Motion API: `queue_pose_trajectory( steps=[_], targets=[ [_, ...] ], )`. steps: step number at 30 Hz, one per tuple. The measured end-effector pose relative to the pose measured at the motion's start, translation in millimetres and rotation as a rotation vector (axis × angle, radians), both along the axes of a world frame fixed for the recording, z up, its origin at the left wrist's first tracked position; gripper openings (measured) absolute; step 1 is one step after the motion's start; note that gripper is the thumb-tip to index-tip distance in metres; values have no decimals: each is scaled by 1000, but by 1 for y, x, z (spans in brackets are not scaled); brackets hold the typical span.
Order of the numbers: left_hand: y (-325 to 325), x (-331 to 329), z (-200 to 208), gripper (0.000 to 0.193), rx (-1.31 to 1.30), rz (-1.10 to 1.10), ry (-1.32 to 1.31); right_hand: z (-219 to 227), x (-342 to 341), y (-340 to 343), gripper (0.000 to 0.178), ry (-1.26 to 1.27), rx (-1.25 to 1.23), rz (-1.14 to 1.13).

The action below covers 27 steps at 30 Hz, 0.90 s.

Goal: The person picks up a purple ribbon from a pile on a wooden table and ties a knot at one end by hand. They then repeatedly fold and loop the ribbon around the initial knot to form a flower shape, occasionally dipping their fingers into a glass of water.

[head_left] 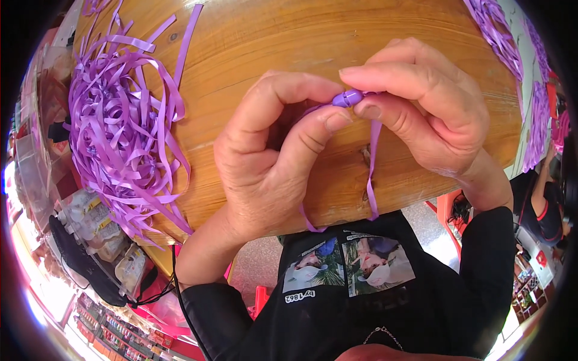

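Note:
Between my two hands, above the wooden table, is a small purple plastic clasp [348, 98]. The thumb and forefinger of my left hand [265, 144] pinch its left end. My right hand [430, 105] grips the right end between thumb and forefinger, with the other fingers curled above. A narrow purple ribbon [373, 159] hangs from the clasp in a loop over the table's near edge toward my black top. Whether the clasp's halves are fully joined cannot be made out under the fingertips.
A tangled heap of purple ribbons [120, 120] covers the left of the table [289, 36]. More ribbons [497, 36] hang at the far right. Clear packages [90, 216] and a dark cable [176, 271] lie at left. Another person [539, 201] is at the right edge.

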<state>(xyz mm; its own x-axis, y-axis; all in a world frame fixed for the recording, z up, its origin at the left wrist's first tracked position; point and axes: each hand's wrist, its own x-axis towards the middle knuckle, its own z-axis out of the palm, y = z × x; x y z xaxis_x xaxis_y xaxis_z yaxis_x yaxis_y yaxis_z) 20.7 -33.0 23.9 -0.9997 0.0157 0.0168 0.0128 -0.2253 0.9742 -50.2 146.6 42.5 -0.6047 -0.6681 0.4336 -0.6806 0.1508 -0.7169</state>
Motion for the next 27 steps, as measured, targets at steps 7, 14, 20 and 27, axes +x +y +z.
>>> queue_pose_trajectory(
  steps=[7, 14, 20, 27],
  targets=[
    [-5, -3, 0, 20, -127, -34, 43, -2, 1, -1, 25, 49, 1, -16],
    [-10, -4, -3, 14, -249, -54, 51, -5, 2, -4, 31, 71, 13, -21],
    [-10, -5, 2, 12, -427, -62, 165, -11, 4, -5, 36, 97, 9, -36],
    [-9, -5, 4, 12, -474, -14, 190, -12, -1, 0, 36, 180, 31, 36]
  ],
)
